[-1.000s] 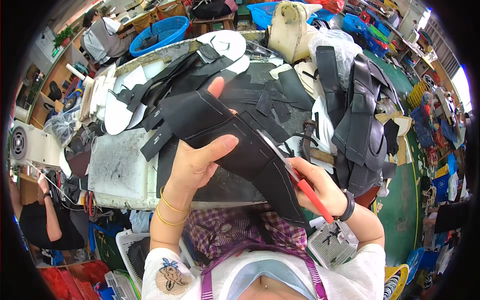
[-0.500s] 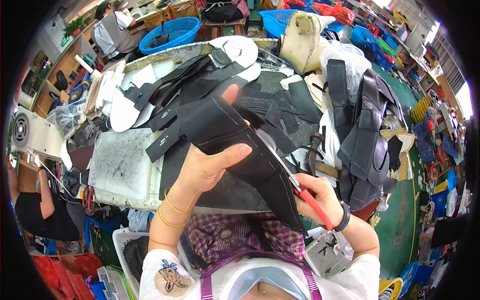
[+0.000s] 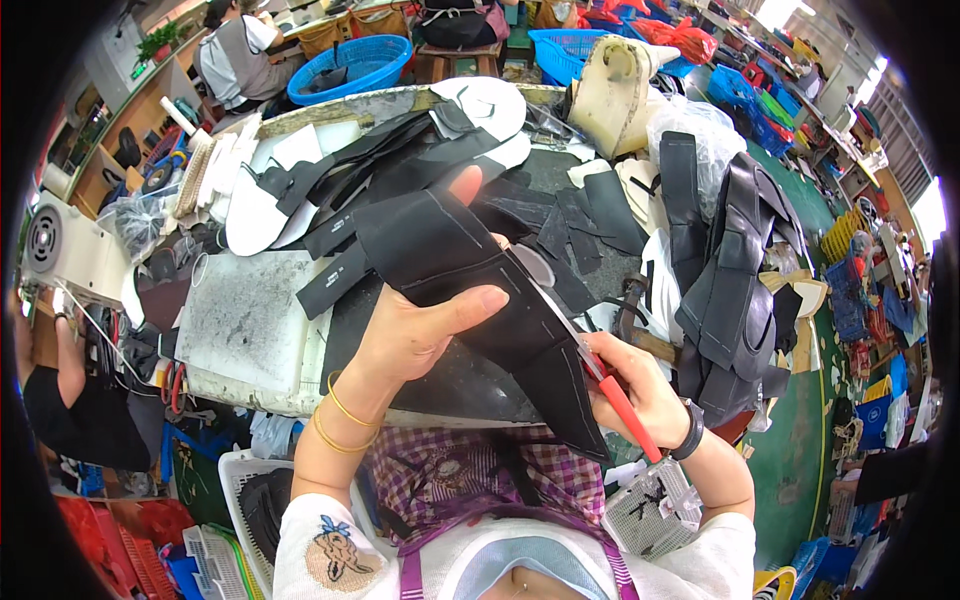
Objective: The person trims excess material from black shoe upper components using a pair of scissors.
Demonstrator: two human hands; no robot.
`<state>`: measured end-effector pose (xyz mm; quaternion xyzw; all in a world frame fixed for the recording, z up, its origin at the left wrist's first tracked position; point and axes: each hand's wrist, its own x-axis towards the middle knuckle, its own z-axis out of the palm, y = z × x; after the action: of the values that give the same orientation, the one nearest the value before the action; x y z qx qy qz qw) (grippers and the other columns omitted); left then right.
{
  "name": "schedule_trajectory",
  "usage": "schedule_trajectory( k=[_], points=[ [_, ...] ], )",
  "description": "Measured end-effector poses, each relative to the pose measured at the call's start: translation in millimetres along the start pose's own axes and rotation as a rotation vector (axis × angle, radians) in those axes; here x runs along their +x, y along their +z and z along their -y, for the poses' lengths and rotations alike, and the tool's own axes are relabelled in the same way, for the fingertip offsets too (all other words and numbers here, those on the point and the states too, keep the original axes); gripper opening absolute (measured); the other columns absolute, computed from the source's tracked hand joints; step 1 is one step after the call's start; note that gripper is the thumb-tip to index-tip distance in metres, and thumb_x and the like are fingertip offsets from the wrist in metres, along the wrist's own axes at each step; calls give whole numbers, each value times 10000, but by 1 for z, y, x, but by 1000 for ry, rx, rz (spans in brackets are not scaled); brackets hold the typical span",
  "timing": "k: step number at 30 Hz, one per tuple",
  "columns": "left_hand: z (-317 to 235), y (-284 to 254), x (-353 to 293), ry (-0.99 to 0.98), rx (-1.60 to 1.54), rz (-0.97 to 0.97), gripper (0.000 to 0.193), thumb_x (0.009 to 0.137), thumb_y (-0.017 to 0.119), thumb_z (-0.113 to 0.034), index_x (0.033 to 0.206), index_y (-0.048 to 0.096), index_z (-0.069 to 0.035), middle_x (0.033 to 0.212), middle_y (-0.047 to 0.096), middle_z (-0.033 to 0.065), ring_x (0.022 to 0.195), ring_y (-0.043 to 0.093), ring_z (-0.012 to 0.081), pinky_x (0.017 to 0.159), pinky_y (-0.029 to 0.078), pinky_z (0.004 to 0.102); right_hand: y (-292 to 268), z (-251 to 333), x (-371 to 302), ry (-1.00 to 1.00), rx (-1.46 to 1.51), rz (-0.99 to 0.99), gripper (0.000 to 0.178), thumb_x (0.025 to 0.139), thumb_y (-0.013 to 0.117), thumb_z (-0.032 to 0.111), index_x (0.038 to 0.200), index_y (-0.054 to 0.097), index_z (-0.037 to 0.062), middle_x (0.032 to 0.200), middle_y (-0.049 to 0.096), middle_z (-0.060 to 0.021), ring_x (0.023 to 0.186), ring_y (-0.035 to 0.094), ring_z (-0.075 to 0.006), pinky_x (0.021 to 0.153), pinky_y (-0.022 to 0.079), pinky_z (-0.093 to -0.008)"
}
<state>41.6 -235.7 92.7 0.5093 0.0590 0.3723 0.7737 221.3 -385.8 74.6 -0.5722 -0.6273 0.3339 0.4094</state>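
A long black leather-like piece (image 3: 440, 245) with pale marked lines is held up over the near edge of the worktable. My left hand (image 3: 415, 335) is closed on it, thumb pressed on the front and a fingertip showing above its upper edge. In my right hand (image 3: 645, 390) is a pair of scissors with red handles (image 3: 628, 415). Their metal blades lie along the right edge of the black piece, partly hidden behind it. More black cut pieces (image 3: 335, 285) lie on the table just beyond my left hand.
Black pieces hang in a stack (image 3: 735, 290) at the right. A white board (image 3: 245, 310) lies left, near a white machine (image 3: 70, 250). At the back stand a blue basket (image 3: 350, 85) and a cream stand (image 3: 610, 95). A seated person (image 3: 235, 65) is far left; another person's arm (image 3: 68, 355) shows below.
The view has shifted slightly. My left hand keeps its grip on the black piece. My right hand and the scissors' red handles have changed angle a little along its edge.
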Motion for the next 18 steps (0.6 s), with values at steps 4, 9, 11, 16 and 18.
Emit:
schedule_trajectory(
  k=[4,9,11,16,18],
  points=[
    [1,-1,-1,4,6,-30,828,710,658,87,1399,229,-79,1075,551,47,981,526,116,878,432,276,-2,3,4,13,1,29,434,657,565,89,1081,516,10,750,550,-102,630,529,-164,607,433,-274],
    [1,-3,0,17,10,1,825,707,659,91,1396,235,-76,1078,548,47,979,524,111,877,432,274,-2,4,0,68,7,25,393,671,559,55,1062,541,18,674,532,-69,559,492,-112,549,421,-255],
    [1,-3,0,16,63,-12,825,707,660,90,1395,237,-72,1065,549,42,972,524,108,872,432,272,-2,6,1,58,-29,13,378,675,557,44,1052,549,20,644,521,-58,535,476,-98,530,415,-251],
    [1,0,0,16,42,-20,829,708,660,89,1398,231,-72,1036,550,29,959,525,107,866,429,270,3,5,6,-22,-22,-34,340,687,570,45,1025,555,12,622,511,-84,503,466,-134,515,409,-261],
    [-1,1,0,3,30,2,829,709,658,90,1399,228,-73,1028,550,25,955,526,107,865,428,268,0,8,7,4,-19,-12,325,688,566,46,1011,551,7,641,519,-103,500,470,-166,518,410,-268]
  ],
)
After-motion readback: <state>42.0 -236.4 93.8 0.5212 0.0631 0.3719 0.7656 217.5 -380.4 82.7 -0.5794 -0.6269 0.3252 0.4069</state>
